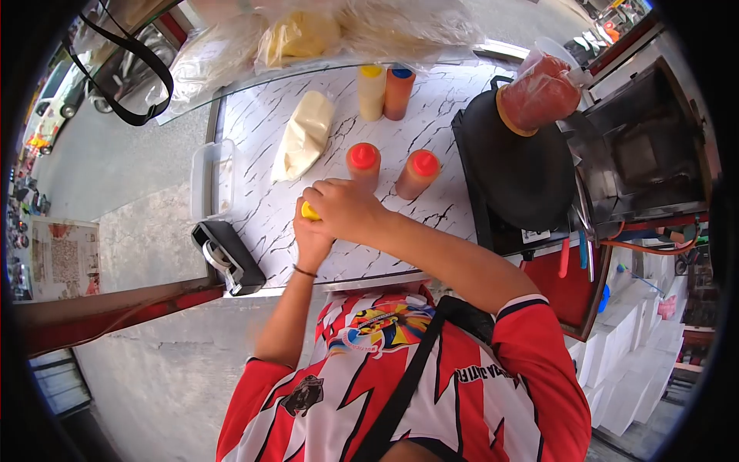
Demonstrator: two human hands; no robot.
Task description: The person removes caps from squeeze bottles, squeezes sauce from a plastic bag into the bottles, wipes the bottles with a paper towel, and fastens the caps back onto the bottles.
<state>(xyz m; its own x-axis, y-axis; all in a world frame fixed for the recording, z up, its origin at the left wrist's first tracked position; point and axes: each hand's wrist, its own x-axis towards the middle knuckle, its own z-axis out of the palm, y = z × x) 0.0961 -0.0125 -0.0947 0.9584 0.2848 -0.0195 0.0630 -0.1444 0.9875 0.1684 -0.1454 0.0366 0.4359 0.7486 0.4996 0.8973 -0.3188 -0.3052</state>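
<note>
My left hand is wrapped round a bottle of which only the yellow cap shows. Over the top of that cap, my right hand is closed, its fingers curled against my left hand. Just beyond my right hand stands a red-capped squeeze bottle, and another red-capped bottle is to its right. A cream-coloured piping bag lies on the marbled counter beyond my hands. Farther back stand a yellow-capped bottle and a blue-capped bottle.
A black round pan sits at the right, with a bag of red sauce above its far edge. At the left are a clear plastic container and a black tape dispenser. Plastic bags line the back.
</note>
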